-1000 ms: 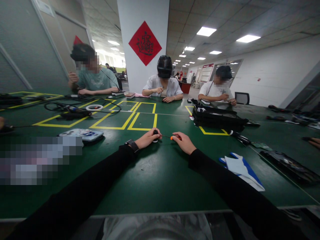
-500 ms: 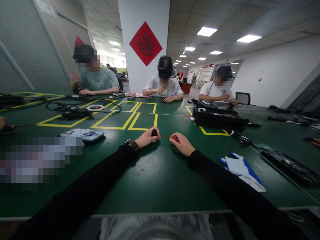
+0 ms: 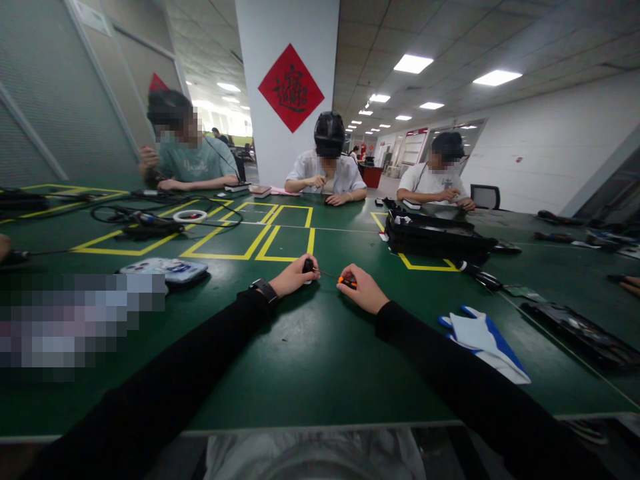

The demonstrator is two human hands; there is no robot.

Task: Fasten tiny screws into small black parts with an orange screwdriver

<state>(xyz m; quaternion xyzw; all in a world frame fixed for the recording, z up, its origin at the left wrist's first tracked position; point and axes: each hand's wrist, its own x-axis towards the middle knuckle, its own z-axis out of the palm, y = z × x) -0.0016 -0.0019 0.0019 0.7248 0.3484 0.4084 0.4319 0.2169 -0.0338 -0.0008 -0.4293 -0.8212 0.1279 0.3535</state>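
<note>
Running roughly crosswise in front of the person, the screwdriver bridges the space between the hands, its handle on the right and its thin shaft pointing left and slightly away from the body. Its long axis aims at a small black piece with a white lower end, which stands roughly upright in the left hand. Whether the tip touches that piece or stops just beside it is too small to tell.

The right hand is the one at the handle: thumb and fingers are curled closed around its orange and black body, with the shaft coming out past the fingertips. The left hand is closed too, thumb and fingers pinching the small black piece, most of the fingers hidden behind it. Both hands are just above or resting on the green table, near each other but not touching; the exact contact with the surface cannot be made out.

A dark watch sits on the left wrist. Beside the right forearm lies a blue and white glove, and farther off, beyond the right hand, is a long black case.
</note>
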